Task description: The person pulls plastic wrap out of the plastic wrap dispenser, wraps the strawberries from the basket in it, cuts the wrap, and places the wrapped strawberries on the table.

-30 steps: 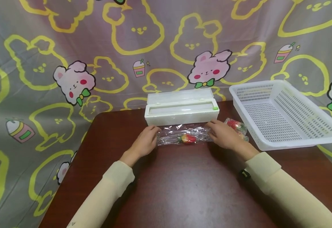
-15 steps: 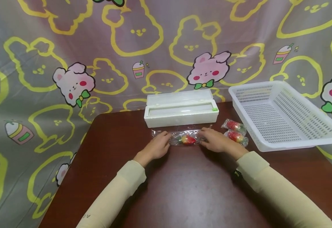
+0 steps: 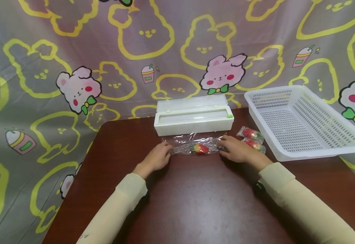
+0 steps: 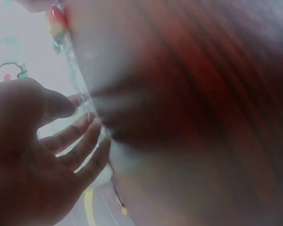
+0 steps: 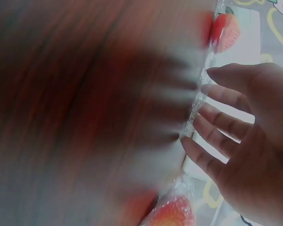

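Observation:
A red-and-yellow strawberry (image 3: 201,148) with green leaves lies wrapped in clear plastic film (image 3: 181,149), which is bunched into a strip along its near edge. At the strip's left end rests my left hand (image 3: 157,156), its extended fingertips (image 4: 93,117) touching the film and the thumb close by. My right hand (image 3: 236,149) is at the other end; in the right wrist view its nearly straight fingers (image 5: 217,132) press the bunched film against the table. Two film-wrapped strawberries (image 3: 250,134) lie beside the right hand, the nearer one partly hidden behind it.
Behind the film stands a white cling film dispenser (image 3: 195,126) with its lid raised. A white perforated basket (image 3: 275,149) sits at the right on the brown table (image 3: 201,200). A patterned curtain (image 3: 165,44) hangs along the back.
Both hands slid inward along the film toward the strawberry, then moved back outward to its ends. The film's near edge now looks more bunched around the strawberry.

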Action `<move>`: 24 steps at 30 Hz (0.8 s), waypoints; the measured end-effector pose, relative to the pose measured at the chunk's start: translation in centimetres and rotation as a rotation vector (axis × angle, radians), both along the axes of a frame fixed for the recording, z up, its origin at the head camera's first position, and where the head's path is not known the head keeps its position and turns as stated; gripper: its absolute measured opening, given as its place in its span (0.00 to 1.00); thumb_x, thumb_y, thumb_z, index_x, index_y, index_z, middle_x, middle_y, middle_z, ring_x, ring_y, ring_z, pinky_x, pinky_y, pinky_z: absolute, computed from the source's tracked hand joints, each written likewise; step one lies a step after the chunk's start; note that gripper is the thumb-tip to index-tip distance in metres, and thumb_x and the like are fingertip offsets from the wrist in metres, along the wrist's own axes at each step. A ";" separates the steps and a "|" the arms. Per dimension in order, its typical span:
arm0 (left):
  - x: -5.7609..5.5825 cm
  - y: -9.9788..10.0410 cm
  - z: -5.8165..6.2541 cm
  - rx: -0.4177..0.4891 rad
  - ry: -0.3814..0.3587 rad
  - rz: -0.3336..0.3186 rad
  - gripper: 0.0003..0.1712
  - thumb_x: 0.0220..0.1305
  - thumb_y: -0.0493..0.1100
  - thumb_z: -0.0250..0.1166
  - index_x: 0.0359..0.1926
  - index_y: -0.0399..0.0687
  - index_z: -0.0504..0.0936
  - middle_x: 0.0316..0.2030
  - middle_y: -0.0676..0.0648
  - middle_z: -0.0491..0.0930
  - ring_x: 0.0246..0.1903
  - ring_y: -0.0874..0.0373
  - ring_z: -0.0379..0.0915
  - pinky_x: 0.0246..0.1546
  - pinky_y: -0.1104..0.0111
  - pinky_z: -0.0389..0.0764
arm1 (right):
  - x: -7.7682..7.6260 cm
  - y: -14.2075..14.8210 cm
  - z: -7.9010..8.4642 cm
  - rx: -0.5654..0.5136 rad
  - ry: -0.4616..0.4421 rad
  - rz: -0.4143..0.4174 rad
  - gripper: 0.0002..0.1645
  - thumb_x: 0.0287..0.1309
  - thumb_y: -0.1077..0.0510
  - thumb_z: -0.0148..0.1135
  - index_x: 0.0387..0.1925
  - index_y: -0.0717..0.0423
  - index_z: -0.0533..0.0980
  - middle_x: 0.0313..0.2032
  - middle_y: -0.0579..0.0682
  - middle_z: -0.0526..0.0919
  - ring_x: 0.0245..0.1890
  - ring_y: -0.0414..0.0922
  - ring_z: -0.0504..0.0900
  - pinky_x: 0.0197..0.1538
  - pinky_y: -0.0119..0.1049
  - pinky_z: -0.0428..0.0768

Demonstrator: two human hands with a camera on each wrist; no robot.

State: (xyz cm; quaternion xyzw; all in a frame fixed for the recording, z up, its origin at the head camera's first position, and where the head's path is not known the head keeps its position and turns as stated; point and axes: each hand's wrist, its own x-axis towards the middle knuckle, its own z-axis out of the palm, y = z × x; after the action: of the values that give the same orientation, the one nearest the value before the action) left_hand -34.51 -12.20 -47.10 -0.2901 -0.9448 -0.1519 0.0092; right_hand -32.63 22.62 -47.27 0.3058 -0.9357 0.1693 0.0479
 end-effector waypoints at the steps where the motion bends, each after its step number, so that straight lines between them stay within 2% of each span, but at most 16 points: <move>1: 0.1 -0.2 0.1 -0.006 0.007 0.007 0.16 0.70 0.32 0.59 0.55 0.38 0.83 0.48 0.41 0.80 0.49 0.45 0.78 0.52 0.53 0.80 | 0.1 0.1 0.1 0.005 0.008 0.002 0.14 0.62 0.61 0.67 0.48 0.61 0.82 0.45 0.57 0.79 0.47 0.54 0.79 0.52 0.54 0.79; 3: 0.3 -0.4 0.3 -0.015 0.033 0.011 0.15 0.69 0.32 0.59 0.54 0.38 0.83 0.47 0.42 0.79 0.48 0.46 0.78 0.51 0.54 0.80 | 0.3 0.2 0.2 0.017 0.022 -0.005 0.14 0.62 0.61 0.68 0.48 0.61 0.82 0.44 0.56 0.78 0.47 0.53 0.79 0.52 0.54 0.80; 5: 0.6 -0.2 0.7 0.005 0.055 -0.015 0.14 0.68 0.31 0.60 0.53 0.37 0.83 0.46 0.42 0.80 0.47 0.46 0.78 0.51 0.54 0.80 | 0.5 0.0 0.5 0.022 0.042 -0.006 0.14 0.62 0.60 0.68 0.48 0.61 0.81 0.43 0.55 0.78 0.45 0.53 0.79 0.50 0.53 0.80; 9: 1.0 1.5 1.5 0.083 0.085 -0.152 0.13 0.68 0.30 0.60 0.51 0.34 0.83 0.47 0.40 0.80 0.50 0.45 0.78 0.54 0.53 0.79 | 0.9 -0.8 1.0 0.010 0.073 0.002 0.14 0.61 0.59 0.69 0.48 0.61 0.82 0.42 0.53 0.78 0.44 0.51 0.80 0.47 0.51 0.81; 12: 1.0 2.9 1.3 0.091 0.074 -0.224 0.11 0.68 0.30 0.59 0.48 0.35 0.83 0.45 0.40 0.80 0.49 0.45 0.78 0.55 0.53 0.78 | 1.1 -1.4 0.9 0.010 0.051 0.006 0.12 0.63 0.58 0.68 0.46 0.58 0.83 0.44 0.53 0.79 0.45 0.51 0.81 0.48 0.52 0.82; 16: 0.8 3.3 0.4 0.042 0.047 -0.217 0.10 0.68 0.31 0.58 0.45 0.37 0.84 0.41 0.43 0.80 0.47 0.46 0.78 0.54 0.54 0.78 | 1.1 -1.6 0.5 0.018 -0.013 0.016 0.07 0.64 0.59 0.67 0.42 0.55 0.84 0.42 0.51 0.80 0.44 0.50 0.82 0.49 0.52 0.82; 18: 0.7 3.0 0.0 0.049 0.023 -0.207 0.11 0.68 0.30 0.57 0.45 0.37 0.84 0.41 0.43 0.80 0.48 0.46 0.78 0.54 0.54 0.78 | 1.1 -1.4 0.3 0.008 -0.027 0.018 0.05 0.63 0.60 0.68 0.40 0.56 0.85 0.40 0.49 0.80 0.42 0.49 0.82 0.49 0.51 0.82; 24: 0.1 1.3 -0.4 0.078 -0.006 -0.172 0.13 0.69 0.30 0.56 0.47 0.38 0.86 0.43 0.43 0.82 0.47 0.48 0.79 0.52 0.56 0.80 | 0.6 -0.1 0.1 -0.032 -0.001 0.022 0.05 0.62 0.64 0.67 0.39 0.60 0.85 0.41 0.54 0.82 0.44 0.53 0.83 0.52 0.53 0.81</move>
State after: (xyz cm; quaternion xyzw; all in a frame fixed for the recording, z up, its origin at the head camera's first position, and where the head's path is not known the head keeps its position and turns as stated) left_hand -34.45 -10.93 -47.46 -0.3692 -0.9098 -0.1896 0.0048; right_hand -32.06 22.50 -47.22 0.3151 -0.9295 0.1851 0.0503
